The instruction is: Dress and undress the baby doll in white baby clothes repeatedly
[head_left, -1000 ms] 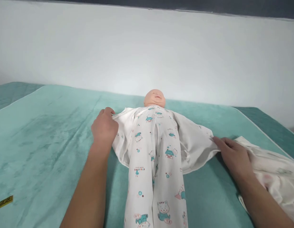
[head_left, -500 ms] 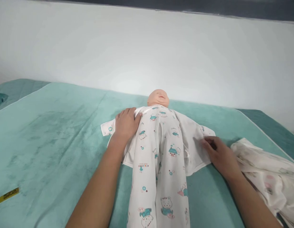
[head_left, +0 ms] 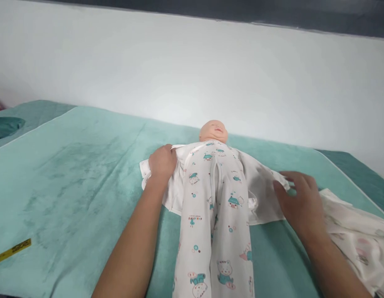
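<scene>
A baby doll [head_left: 213, 130] lies on its back on a teal towel [head_left: 70, 165], dressed in a white romper [head_left: 215, 215] printed with teal animals. The romper's upper flaps are spread out to both sides. My left hand [head_left: 161, 163] rests curled on the left flap by the doll's shoulder, fingers closed on the cloth edge. My right hand [head_left: 299, 203] lies on the outer end of the right flap, fingers bent and blurred.
A second white printed garment [head_left: 356, 236] lies crumpled at the right edge of the towel. A yellow tape strip [head_left: 12, 251] sits at the front left. A dark teal bundle [head_left: 5, 126] lies far left. A white wall stands behind.
My left hand went from the sleeve end in to the doll's shoulder, leaving the sleeve spread out. My right hand slid in over the right flap, then back out to its end.
</scene>
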A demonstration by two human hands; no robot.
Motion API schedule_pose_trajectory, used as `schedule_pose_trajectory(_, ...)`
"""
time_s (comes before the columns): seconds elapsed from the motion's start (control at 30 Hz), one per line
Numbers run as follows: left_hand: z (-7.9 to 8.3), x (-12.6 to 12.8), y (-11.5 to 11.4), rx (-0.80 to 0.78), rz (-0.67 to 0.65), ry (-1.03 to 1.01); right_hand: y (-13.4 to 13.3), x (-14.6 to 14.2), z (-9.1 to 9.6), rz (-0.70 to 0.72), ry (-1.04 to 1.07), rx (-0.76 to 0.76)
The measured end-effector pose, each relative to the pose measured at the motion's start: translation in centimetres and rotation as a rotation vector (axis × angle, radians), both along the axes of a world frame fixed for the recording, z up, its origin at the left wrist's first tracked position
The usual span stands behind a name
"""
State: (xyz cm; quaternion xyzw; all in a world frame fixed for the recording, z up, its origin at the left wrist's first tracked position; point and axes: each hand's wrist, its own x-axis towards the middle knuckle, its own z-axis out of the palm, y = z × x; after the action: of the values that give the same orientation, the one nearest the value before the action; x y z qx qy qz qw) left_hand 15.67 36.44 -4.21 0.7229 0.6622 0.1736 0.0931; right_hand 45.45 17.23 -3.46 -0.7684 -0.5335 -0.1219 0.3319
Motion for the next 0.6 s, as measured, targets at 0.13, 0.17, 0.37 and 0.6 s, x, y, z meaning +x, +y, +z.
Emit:
schedule_pose_trajectory(0.13, 0.1, 0.0, -0.2, 0.005, -0.004, 0.003, 5.7, -8.3, 4.6, 0.405, 0.028, -0.068)
schedule_pose_trajectory(0.17, 0.1, 0.0, -0.3, 0.009, -0.004, 0.003, 7.6, -10.6, 5.6, 0.528, -0.004, -0.168)
schedule_pose_trajectory(0.37, 0.3, -0.1, -0.3, -0.033, 0.007, -0.041, 17.1, -18.6, 6.5, 0.739, -0.472, -0.744)
schedule_pose_trajectory(0.6, 0.1, -0.3, -0.2, -0.024, 0.02, -0.092, 18.6, -18.2, 5.8, 0.712, -0.528, -0.905)
